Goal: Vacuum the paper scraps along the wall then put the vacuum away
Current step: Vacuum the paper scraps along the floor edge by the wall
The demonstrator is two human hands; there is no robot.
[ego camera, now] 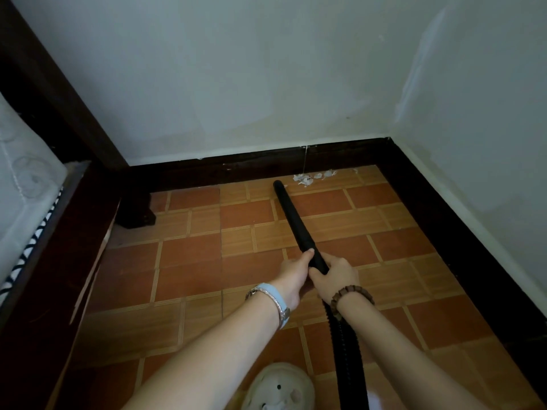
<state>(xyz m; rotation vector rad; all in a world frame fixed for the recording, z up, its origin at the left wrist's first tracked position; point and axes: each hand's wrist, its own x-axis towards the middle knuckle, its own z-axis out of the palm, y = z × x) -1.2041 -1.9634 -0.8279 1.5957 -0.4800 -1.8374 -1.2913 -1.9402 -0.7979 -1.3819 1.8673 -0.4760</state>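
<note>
Both hands grip the long black plastic vacuum tube (296, 223) at its near end. The left hand (293, 272) has its fingers (307, 253) curled close round the tube from the left side, and the right hand (336, 275) is wrapped round it just behind, its fingers (316, 275) closed tight against the black plastic. The two hands touch one another on the tube. A pale blue watch band with a silver chain bracelet (273, 303) sits on the left wrist, a brown wooden bead bracelet (352, 298) on the right.

The tube slants away over the orange tiled floor (192, 261), its far mouth near the dark wooden skirting board (236, 167). The small white torn paper scraps (310, 177) lie on the tiles against that skirting, just to the right of the tube's mouth and not touching it. A black ribbed hose (344, 350) runs back from under the right wrist. A pale slipper (278, 386) shows at the bottom. No writing can be read anywhere.
</note>
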